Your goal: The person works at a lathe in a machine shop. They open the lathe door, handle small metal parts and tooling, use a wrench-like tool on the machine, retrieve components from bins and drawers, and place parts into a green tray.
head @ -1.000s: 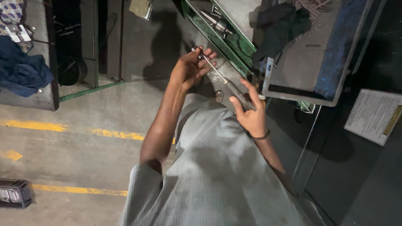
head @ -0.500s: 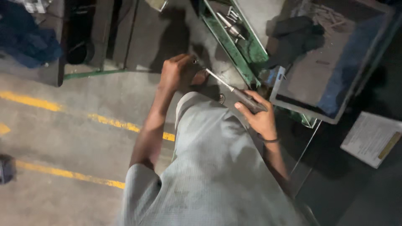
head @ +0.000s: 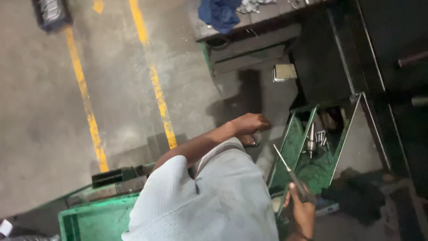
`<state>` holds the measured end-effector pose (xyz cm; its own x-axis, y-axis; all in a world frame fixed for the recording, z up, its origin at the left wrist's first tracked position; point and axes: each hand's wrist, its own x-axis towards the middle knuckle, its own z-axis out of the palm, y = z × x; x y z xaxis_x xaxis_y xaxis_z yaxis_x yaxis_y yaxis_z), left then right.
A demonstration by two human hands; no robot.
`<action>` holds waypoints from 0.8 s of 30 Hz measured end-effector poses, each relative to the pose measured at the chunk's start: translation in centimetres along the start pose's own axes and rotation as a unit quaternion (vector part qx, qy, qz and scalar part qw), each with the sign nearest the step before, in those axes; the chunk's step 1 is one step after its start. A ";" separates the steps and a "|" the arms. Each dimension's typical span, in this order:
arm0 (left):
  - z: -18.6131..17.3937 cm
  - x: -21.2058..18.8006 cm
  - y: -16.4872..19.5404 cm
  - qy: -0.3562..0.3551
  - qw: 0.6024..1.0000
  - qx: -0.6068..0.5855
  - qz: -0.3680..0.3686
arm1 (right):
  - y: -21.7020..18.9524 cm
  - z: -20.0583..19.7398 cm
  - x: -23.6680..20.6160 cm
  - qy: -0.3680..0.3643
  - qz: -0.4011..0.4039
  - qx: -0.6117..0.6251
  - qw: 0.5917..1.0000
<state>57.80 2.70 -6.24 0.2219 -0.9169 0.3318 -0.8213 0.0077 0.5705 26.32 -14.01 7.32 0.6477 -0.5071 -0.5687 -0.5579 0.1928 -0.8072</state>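
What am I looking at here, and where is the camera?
The camera sits on a person's head and looks down over their light grey shirt at a concrete workshop floor marked with yellow lines. The right hand grips a slim screwdriver-like tool by its dark handle, metal tip pointing up. The left hand is stretched forward, closed, apparently empty. Between them stands a green metal tray holding a drill chuck and small metal parts. A blue cloth lies on a dark bench at the top.
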 end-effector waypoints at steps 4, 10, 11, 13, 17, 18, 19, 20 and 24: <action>-3.5 -3.1 2.6 -0.067 0.992 -0.013 -0.106 | 0.0 0.5 0.2 -0.038 0.000 0.019 0.999; -7.3 -3.3 6.2 -0.019 0.985 -0.105 -0.132 | -0.2 1.1 -0.5 -0.030 -0.003 -0.010 0.999; -7.2 -3.1 6.4 -0.030 0.986 -0.104 -0.131 | -0.1 1.1 -0.8 -0.032 -0.005 -0.009 0.999; -6.5 -2.7 6.4 -0.050 0.986 -0.100 -0.126 | 0.5 0.9 -1.5 -0.044 0.020 -0.022 0.999; -5.1 -2.0 5.7 -0.072 0.990 -0.076 -0.089 | 1.9 0.3 -2.7 -0.022 0.023 0.032 0.999; -4.7 -1.8 5.5 -0.078 0.992 -0.064 -0.070 | 2.3 0.2 -2.9 -0.015 0.028 0.039 0.999; -4.4 -1.6 5.4 -0.084 0.994 -0.053 -0.052 | 2.7 0.1 -3.1 -0.009 0.033 0.045 0.998; -4.1 -1.5 5.3 -0.097 0.993 -0.053 -0.047 | 3.0 0.1 -3.2 -0.002 0.038 0.051 0.998; -3.2 -1.0 5.4 -0.132 0.989 -0.060 -0.038 | 3.9 0.0 -3.6 0.005 0.078 0.068 0.995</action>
<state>54.78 4.93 -1.10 0.1227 -0.9886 0.0872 -0.7359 -0.0317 0.6764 21.85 -11.42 6.18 0.5533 -0.4698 -0.6879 -0.5760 0.3809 -0.7233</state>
